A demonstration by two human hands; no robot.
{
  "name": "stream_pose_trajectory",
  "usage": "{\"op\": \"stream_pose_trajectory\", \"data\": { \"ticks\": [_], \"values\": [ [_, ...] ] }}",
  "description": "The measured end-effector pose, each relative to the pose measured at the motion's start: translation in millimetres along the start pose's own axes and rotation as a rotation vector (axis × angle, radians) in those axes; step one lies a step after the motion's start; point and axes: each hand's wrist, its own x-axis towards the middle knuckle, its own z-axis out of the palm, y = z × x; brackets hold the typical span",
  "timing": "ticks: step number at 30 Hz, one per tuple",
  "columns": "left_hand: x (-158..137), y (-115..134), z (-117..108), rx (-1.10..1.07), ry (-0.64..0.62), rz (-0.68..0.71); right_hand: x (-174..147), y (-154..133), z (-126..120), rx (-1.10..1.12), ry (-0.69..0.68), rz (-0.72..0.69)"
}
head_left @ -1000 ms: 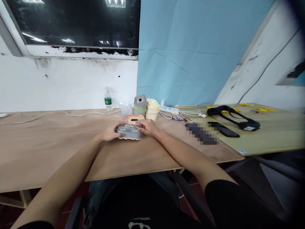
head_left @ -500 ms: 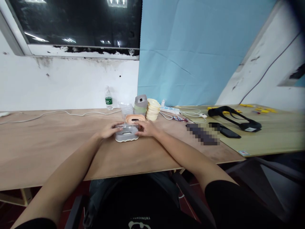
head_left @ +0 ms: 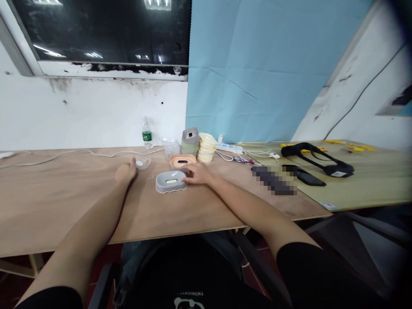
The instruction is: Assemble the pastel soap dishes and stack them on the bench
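Observation:
A clear plastic lid (head_left: 145, 163) is pinched in my left hand (head_left: 126, 171), tilted just above the table on the left. My right hand (head_left: 198, 173) has its fingers curled at the right end of a grey soap dish (head_left: 171, 188), thumb against its side. The dish sits uncovered, with a slot in its floor and a pale wavy rim around its base. Right behind it stands an orange soap dish (head_left: 175, 161) on a grey base, partly hidden by my right fingers.
Behind stand stacked clear lids (head_left: 170, 148), stacked grey and green dishes (head_left: 189, 141) and stacked cream trays (head_left: 206, 150). A water bottle (head_left: 147, 135) is by the wall. Rightward lie a power strip (head_left: 229, 148), cables, a phone (head_left: 307, 176) and a black headset (head_left: 334, 165).
My left hand has lifted the clear lid off the grey soap dish and carried it to the left. My right hand has stayed by the dish.

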Motion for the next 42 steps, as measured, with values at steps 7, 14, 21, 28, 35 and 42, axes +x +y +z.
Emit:
{"op": "stream_pose_trajectory", "data": {
  "ticks": [7,14,21,28,35,42],
  "values": [
    [-5,13,11,0.254,0.036,-0.026,1,3,4,-0.013,0.001,-0.061],
    [-5,13,16,0.246,-0.071,0.172,1,6,6,-0.012,-0.005,-0.041],
    [-20,34,9,0.040,0.058,0.364,2,6,4,0.009,-0.022,-0.054],
    [-53,67,8,-0.021,-0.337,0.745,2,6,5,-0.010,0.005,-0.034],
    [-65,76,14,0.022,-0.570,0.797,2,7,3,0.017,0.033,-0.007],
    [-64,76,11,0.058,-0.492,0.786,-1,7,1,0.032,0.081,0.008]
  ]
}}
